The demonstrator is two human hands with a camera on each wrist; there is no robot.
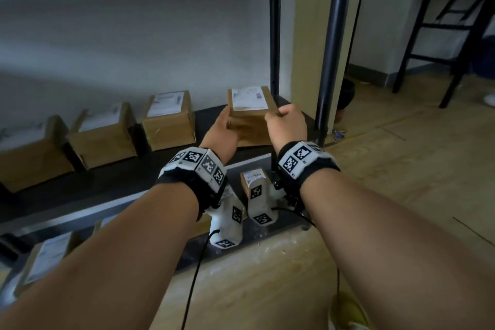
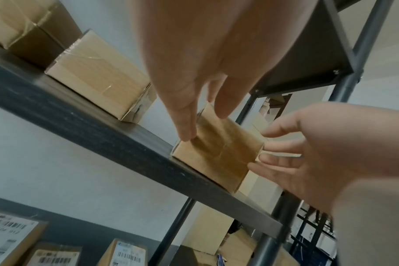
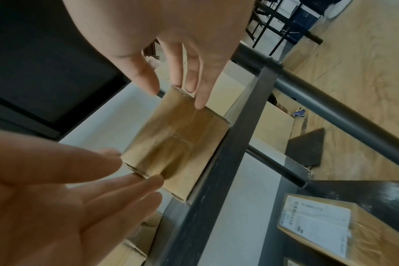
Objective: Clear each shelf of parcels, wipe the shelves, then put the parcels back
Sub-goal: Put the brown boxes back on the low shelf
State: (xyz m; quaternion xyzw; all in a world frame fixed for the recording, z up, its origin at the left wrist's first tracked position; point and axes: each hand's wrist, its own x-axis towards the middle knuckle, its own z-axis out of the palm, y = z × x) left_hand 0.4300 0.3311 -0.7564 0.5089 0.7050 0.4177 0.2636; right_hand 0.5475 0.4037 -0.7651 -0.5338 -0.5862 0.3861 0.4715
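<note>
Fingers (image 2: pixel 185 124) of the left hand (image 1: pixel 223 128) lie nearly straight against the left side of a small box (image 1: pixel 250 112), while the right hand (image 1: pixel 288 123) curls its thumb over the top right edge and spreads its other fingers along the right side. Both wrist views show gaps between some fingertips and the cardboard, so whether either hand bears weight cannot be told. The box sits between the two palms at the right end of the dark shelf (image 1: pixel 115 179), its front edge at the shelf's lip, its label facing up, its base seemingly on the board.

The box lies straight ahead of both hands, its long axis running front to back, away from the person. Neither hand is clearly nearer; they flank it evenly. Any lift or slide would likely come toward the body, clear of the upright post (image 1: pixel 334 43) just to the right.

Three more boxes (image 1: pixel 168 120) stand in a row to the left, apart from this one. Others rest on the tier below (image 1: pixel 42 257). Which stage this belongs to, clearing or restocking, cannot be judged.
</note>
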